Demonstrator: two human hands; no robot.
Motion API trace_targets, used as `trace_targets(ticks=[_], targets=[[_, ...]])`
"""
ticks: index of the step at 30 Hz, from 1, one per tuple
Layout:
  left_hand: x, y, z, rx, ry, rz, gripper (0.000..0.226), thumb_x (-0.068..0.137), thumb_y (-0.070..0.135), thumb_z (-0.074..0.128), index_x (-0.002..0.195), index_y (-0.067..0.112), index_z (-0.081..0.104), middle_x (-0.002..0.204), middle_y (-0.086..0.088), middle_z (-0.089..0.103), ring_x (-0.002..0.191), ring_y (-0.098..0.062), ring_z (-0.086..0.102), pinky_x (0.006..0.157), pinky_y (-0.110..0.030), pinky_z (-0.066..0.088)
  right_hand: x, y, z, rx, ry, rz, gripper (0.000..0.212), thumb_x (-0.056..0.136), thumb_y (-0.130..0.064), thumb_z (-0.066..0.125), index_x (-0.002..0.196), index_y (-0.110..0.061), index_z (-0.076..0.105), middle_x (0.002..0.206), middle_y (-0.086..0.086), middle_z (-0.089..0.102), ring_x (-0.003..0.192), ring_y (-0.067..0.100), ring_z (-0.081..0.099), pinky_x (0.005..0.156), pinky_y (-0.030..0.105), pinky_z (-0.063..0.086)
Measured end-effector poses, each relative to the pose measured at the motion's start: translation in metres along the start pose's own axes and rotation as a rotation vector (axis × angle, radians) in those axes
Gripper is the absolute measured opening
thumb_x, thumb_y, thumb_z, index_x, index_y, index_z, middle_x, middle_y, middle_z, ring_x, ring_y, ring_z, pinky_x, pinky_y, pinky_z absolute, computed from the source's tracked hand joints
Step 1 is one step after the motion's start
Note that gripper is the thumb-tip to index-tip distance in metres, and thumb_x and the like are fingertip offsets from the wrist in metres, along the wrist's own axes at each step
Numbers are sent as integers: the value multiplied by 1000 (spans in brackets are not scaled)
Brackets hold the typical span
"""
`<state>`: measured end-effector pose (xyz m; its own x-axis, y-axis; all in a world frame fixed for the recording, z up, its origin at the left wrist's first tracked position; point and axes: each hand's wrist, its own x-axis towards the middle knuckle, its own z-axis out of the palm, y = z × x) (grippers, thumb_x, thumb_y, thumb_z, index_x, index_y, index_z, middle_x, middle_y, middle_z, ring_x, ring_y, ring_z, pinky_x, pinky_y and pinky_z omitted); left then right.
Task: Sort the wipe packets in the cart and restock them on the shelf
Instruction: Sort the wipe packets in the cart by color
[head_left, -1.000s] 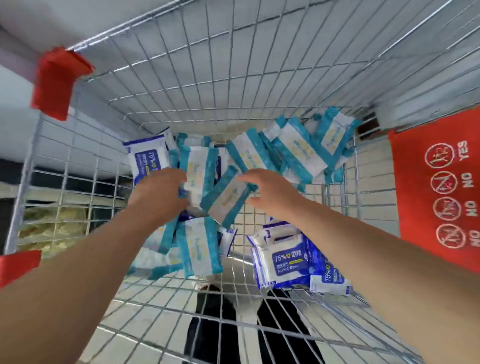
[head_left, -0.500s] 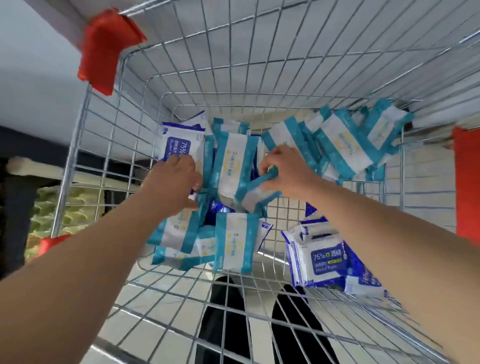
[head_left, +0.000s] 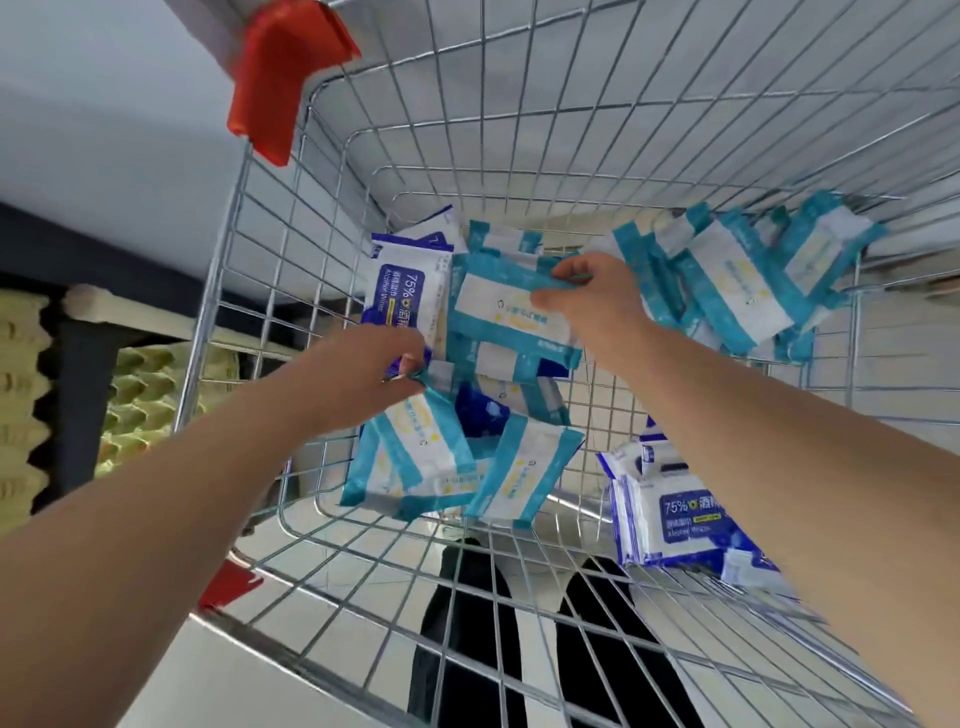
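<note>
Down in the cart (head_left: 241, 176), your right hand (head_left: 597, 306) pinches a teal packet (head_left: 506, 312) at its 9 o'clock, left hand (head_left: 363, 376) pinches a second packet (head_left: 421, 449) at 4 o'clock.

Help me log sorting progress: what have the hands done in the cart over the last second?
The right hand has carried its teal packet over the middle pile, beside the blue packet. The left hand, earlier resting on the pile, now pinches a corner of a lower teal packet. The teal heap far right and the blue stack near right lie as before.
</note>
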<state>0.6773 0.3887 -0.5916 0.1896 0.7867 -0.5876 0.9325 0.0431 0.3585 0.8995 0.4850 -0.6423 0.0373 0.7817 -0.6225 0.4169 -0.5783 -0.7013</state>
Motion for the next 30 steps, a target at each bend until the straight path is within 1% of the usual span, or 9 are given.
trace_targets(ticks=[4, 6, 8, 13, 16, 19, 23, 27, 30], targets=[[-11, 10, -1, -203, -3, -30, 17, 85, 29, 69, 88, 24, 53, 90, 7, 64, 78, -9, 58, 77, -34, 49, -11, 0, -23, 91, -95, 48, 45, 69, -5, 81, 103, -19, 55, 102, 9, 64, 81, 21, 69, 66, 36, 59], [-15, 18, 3, -203, -97, -50, 23, 86, 31, 68, 106, 25, 57, 108, 9, 61, 96, -11, 58, 88, -31, 47, -20, 0, -41, 85, -222, 61, 47, 70, -4, 80, 109, -18, 57, 98, 7, 69, 83, 22, 70, 69, 36, 59], [-17, 23, 10, -147, -171, -57, 35, 89, 31, 63, 123, 26, 55, 123, 8, 55, 112, -12, 52, 97, -29, 42, -28, 1, -59, 75, -371, 61, 32, 75, 0, 74, 102, -16, 65, 94, 6, 74, 87, 23, 71, 78, 36, 57], [-13, 36, 31, 28, -288, -127, 69, 88, 28, 66, 147, 19, 32, 151, -2, 36, 137, -18, 35, 107, -25, 26, -45, 18, -82, -117, -503, 152, 21, 80, -2, 70, 99, -11, 71, 101, 13, 72, 96, 27, 69, 92, 37, 53], [-8, 42, 37, 114, -273, -121, 77, 84, 27, 72, 148, 20, 30, 151, -1, 37, 136, -18, 36, 107, -26, 28, -53, 34, -81, -325, -453, 97, 34, 80, -6, 71, 113, -9, 67, 102, 5, 68, 89, 19, 64, 88, 27, 48], [-7, 47, 43, 168, -236, -93, 74, 83, 29, 72, 146, 21, 34, 147, -1, 42, 133, -19, 40, 105, -29, 31, -55, 49, -76, -395, -446, 54, 45, 76, -8, 75, 119, -14, 64, 109, 5, 68, 95, 24, 65, 90, 29, 48], [-2, 50, 48, 155, -218, -74, 66, 79, 30, 75, 137, 22, 45, 134, 0, 55, 120, -21, 51, 95, -31, 41, -58, 58, -73, -399, -466, 16, 38, 72, -7, 79, 108, -14, 68, 98, 3, 70, 76, 9, 64, 60, 8, 46], [1, 52, 46, 132, -279, -138, 65, 83, 38, 70, 139, 16, 44, 136, -4, 51, 123, -24, 48, 100, -33, 39, -59, 60, -78, -362, -389, -72, 36, 72, -7, 79, 106, -13, 67, 94, 1, 70, 76, 10, 62, 62, 15, 46], [1, 45, 37, -77, -226, -192, 51, 81, 31, 74, 127, 17, 56, 119, -1, 60, 105, -21, 55, 88, -29, 43, -64, 62, -79, -386, -371, -155, 31, 77, -8, 75, 104, -15, 61, 89, -6, 63, 78, 8, 60, 63, 15, 46]])
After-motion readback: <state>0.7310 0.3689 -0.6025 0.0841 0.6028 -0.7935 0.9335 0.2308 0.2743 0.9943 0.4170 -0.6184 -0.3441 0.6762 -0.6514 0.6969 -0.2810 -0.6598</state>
